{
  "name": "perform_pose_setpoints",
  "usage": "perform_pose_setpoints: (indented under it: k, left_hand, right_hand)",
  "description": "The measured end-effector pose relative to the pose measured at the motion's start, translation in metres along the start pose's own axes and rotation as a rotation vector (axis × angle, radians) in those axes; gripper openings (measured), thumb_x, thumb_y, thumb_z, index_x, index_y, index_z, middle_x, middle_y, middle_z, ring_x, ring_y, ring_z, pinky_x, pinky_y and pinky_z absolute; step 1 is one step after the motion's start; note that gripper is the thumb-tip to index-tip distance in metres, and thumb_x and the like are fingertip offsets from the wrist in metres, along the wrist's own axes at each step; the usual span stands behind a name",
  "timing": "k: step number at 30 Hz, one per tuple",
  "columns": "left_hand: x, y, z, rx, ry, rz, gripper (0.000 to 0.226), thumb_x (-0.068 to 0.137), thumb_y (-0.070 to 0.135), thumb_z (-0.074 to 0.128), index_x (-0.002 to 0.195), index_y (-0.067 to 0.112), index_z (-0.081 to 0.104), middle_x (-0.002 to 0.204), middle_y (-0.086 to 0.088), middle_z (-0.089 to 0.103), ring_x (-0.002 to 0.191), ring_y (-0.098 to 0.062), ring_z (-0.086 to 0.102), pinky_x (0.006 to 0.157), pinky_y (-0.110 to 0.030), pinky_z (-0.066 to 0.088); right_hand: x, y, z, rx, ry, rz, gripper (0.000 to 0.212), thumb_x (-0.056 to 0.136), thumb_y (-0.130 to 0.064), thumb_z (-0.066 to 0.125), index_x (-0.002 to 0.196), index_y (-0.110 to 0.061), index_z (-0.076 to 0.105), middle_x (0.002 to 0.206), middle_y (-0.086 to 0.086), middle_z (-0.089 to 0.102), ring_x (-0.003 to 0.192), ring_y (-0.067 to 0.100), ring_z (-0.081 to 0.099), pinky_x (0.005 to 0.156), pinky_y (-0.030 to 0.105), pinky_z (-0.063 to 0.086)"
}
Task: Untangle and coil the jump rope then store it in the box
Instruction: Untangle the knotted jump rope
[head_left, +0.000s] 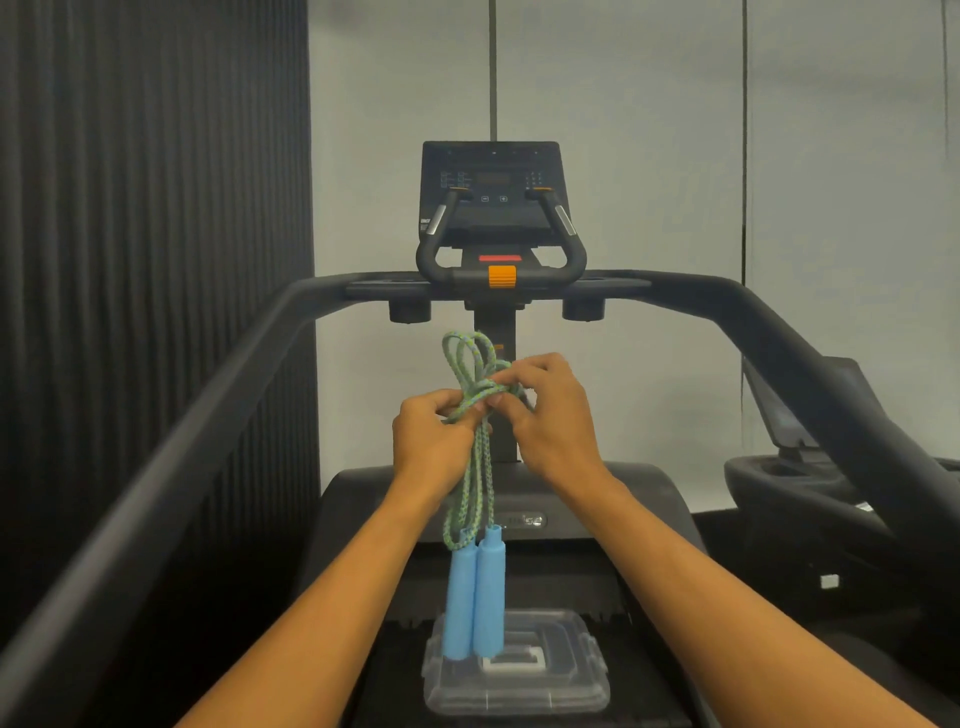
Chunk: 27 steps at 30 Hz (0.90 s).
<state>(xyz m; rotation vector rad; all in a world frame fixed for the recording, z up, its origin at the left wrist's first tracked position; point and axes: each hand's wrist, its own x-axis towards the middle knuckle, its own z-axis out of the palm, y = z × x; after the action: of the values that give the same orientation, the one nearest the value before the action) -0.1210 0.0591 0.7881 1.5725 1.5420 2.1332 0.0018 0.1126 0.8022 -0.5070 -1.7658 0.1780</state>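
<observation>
I hold the jump rope (470, 483) bunched up in front of the treadmill (493, 208). My left grip (434, 431) is closed round the middle of the bundle. My right grip (550, 415) pinches a strand crossing it, so I judge this is the coiling step, binding the loops together. The loops stand above both grips, and the two blue handles (475, 597) hang side by side over the clear box (519, 691) on the belt. Next I must tuck that strand in, then free one grip, since the box lid looks closed.
</observation>
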Motion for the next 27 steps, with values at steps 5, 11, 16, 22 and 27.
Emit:
perform_pose_setpoints:
  k: [5, 11, 16, 22, 27]
  left_hand:
    - [0.0, -0.003, -0.003, 0.044, 0.034, -0.009, 0.012, 0.092, 0.025, 0.072, 0.096, 0.016, 0.079, 0.086, 0.002, 0.076, 0.085, -0.018, 0.073, 0.078, -0.034, 0.059]
    - [0.002, -0.006, -0.006, 0.057, 0.026, -0.026, 0.012, 0.092, 0.025, 0.072, 0.089, 0.015, 0.078, 0.078, -0.002, 0.077, 0.077, -0.019, 0.075, 0.078, -0.039, 0.06]
    - [-0.003, -0.009, -0.006, 0.055, 0.028, -0.07, 0.015, 0.092, 0.023, 0.072, 0.078, 0.023, 0.074, 0.074, -0.002, 0.077, 0.075, -0.017, 0.075, 0.071, -0.028, 0.055]
    - [-0.008, -0.008, 0.001, 0.047, 0.024, -0.086, 0.015, 0.091, 0.025, 0.074, 0.076, 0.022, 0.072, 0.073, 0.001, 0.077, 0.072, -0.012, 0.075, 0.066, -0.024, 0.051]
    - [-0.008, -0.008, 0.001, -0.004, -0.038, -0.104, 0.01, 0.09, 0.024, 0.074, 0.083, 0.017, 0.075, 0.078, -0.002, 0.079, 0.076, -0.015, 0.077, 0.079, -0.033, 0.059]
  right_hand:
    - [0.005, -0.007, -0.007, -0.121, 0.028, -0.066, 0.01, 0.089, -0.026, 0.071, 0.096, -0.022, 0.077, 0.12, -0.004, 0.052, 0.112, 0.015, 0.047, 0.095, 0.041, 0.04]
    - [0.013, -0.037, -0.022, -0.054, -0.135, -0.088, 0.036, 0.083, -0.034, 0.061, 0.069, -0.001, 0.062, 0.082, 0.013, 0.062, 0.079, 0.026, 0.054, 0.078, 0.048, 0.047]
    - [0.03, -0.075, -0.041, 0.175, -0.411, 0.026, 0.053, 0.1, -0.034, 0.053, 0.062, 0.002, 0.054, 0.059, 0.009, 0.049, 0.056, 0.015, 0.043, 0.062, 0.029, 0.041]
    - [0.051, -0.089, -0.038, 0.328, -0.576, 0.136, 0.022, 0.099, -0.02, 0.059, 0.101, -0.001, 0.07, 0.075, 0.004, 0.072, 0.065, 0.012, 0.064, 0.063, 0.024, 0.054]
    - [0.066, -0.069, -0.035, 0.461, -0.545, 0.246, 0.062, 0.094, -0.001, 0.06, 0.149, -0.024, 0.044, 0.145, 0.003, 0.053, 0.127, 0.019, 0.055, 0.103, 0.038, 0.05]
